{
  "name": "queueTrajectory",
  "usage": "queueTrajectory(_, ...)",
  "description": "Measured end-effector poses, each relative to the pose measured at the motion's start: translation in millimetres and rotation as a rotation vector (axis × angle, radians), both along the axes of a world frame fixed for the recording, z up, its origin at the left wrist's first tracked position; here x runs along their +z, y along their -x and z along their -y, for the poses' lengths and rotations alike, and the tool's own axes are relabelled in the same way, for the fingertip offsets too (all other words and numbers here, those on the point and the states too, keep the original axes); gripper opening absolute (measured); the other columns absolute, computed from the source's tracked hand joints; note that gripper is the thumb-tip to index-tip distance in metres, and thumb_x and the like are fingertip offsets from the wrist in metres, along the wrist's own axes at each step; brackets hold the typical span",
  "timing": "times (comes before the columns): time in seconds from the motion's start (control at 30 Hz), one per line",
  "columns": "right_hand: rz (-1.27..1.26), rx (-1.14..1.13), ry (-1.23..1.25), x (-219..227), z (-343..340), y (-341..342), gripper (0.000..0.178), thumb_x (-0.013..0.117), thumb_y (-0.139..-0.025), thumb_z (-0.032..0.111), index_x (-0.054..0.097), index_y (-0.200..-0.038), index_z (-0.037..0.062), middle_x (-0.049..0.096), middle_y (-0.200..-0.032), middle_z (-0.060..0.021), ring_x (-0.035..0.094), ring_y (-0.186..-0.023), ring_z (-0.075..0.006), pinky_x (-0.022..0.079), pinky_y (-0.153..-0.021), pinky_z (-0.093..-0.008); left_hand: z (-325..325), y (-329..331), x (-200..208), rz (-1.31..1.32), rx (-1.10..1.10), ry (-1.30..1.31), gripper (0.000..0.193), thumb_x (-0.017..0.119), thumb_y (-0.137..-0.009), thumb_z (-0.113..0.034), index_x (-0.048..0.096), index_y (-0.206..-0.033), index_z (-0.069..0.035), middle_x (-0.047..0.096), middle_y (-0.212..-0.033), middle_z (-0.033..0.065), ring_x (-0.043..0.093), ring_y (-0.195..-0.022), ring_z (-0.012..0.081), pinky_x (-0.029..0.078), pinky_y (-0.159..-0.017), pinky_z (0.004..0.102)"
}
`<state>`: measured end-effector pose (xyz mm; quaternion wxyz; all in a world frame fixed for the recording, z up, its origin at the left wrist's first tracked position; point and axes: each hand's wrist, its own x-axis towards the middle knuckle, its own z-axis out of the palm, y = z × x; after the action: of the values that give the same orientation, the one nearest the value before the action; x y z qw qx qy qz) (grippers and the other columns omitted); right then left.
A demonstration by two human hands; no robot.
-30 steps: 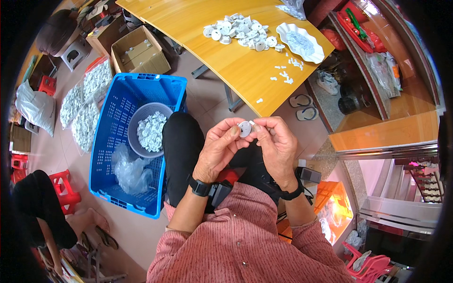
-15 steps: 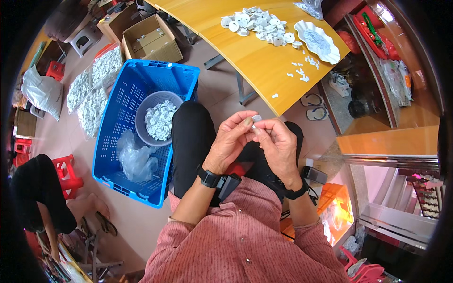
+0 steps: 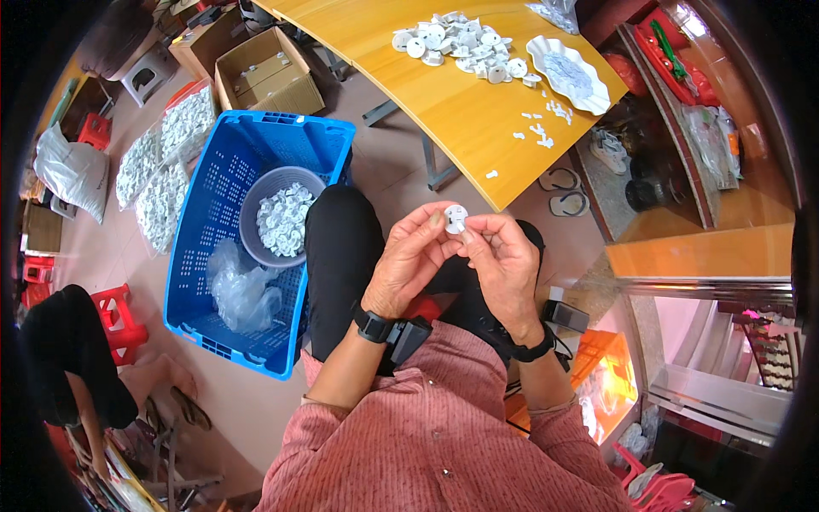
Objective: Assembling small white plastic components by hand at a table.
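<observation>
Above my lap I hold a round white plastic disc (image 3: 455, 218) with small dark slots in its face, which tilts up toward me. My left hand (image 3: 406, 263) pinches it at the left edge between thumb and fingers. From the other side, my right hand (image 3: 505, 266) grips its right edge, the thumb and forefinger closed. Whether a smaller piece is also between the fingers is hidden. Beyond my hands, a heap of similar white discs (image 3: 465, 47) lies on the yellow table (image 3: 401, 72). Small white plastic pieces (image 3: 539, 132) are scattered nearer, beside a wavy white dish (image 3: 599, 104) of tiny pale parts.
By my left leg stands a blue crate (image 3: 189, 294) with a grey basin (image 3: 248, 229) of white parts and a clear plastic bag (image 3: 243, 290). Filled bags (image 3: 162, 183), a cardboard box (image 3: 299, 90) and another person's leg (image 3: 72, 350) are farther left. Slippers (image 3: 567, 203) lie right.
The disc has turned from nearly edge-on to show its slotted face. Both hands keep their pinch, and the view has shifted slightly.
</observation>
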<state>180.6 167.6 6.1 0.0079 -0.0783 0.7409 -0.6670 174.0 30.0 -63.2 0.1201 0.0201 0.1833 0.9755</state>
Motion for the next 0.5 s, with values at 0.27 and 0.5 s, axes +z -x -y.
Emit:
queueTrajectory(0.27,-0.117,-0.038,-0.03,0,-5,2,0.014,0.065,-0.093,0.0,0.061,-0.106,-0.0036,0.07,-0.093,-0.0078,0.068,-0.08,-0.0091,0.054,-0.069,-0.0225,-3,-2,7,-0.036,0.004,-0.068,0.031,0.059,-0.1,-0.017,0.058,-0.125,0.002,0.067,-0.112,0.0108,0.067,-0.1,0.0194,0.056,-0.089,0.0364)
queueTrajectory(0.5,-0.218,-0.045,-0.214,20,-7,3,0.017,0.066,-0.09,-0.004,0.062,-0.106,-0.0023,0.071,-0.089,-0.0098,0.069,-0.078,-0.0108,0.055,-0.065,-0.0237,-3,-6,11,-0.002,0.046,-0.002,0.027,0.061,-0.099,-0.014,0.061,-0.123,0.0,0.068,-0.109,0.01,0.067,-0.096,0.0177,0.056,-0.086,0.032)
